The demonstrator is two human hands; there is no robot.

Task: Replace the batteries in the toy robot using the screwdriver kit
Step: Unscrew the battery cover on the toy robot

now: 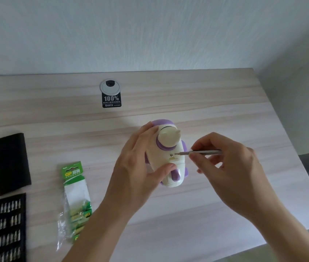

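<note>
Desk (206,103): I logged a pale wood-grain top against a white wall; everything below lay on it.
Left hand (140,167): it gripped the toy robot, with the fingers curled round the far left side and the thumb pressed on the near part of the body.
Right hand (231,171): thumb and fingertips pinched the screwdriver by its shaft, on the robot's right.
Toy robot (166,154): cream and purple, it lay right of the desk's centre, held between the two hands with its back face turned up towards me.
Kit cover (12,163): a plain black sleeve lay at the left edge.
Bit tray (8,227): black, it lay just nearer me than the cover and showed rows of metal bits.
Battery pack (75,197): a green and clear packet lay right of the tray and well apart from the robot.
Cable grommet (110,87): grey and round, it sat near the desk's back edge.
Sticker (111,100): black, it touched the grommet's near side.
Screwdriver (201,152): slim and grey, it was held nearly level with the tip pointing left.
Screw (171,155): it sat in the robot's back, just beside the tip; I could not tell whether they touched.
</note>
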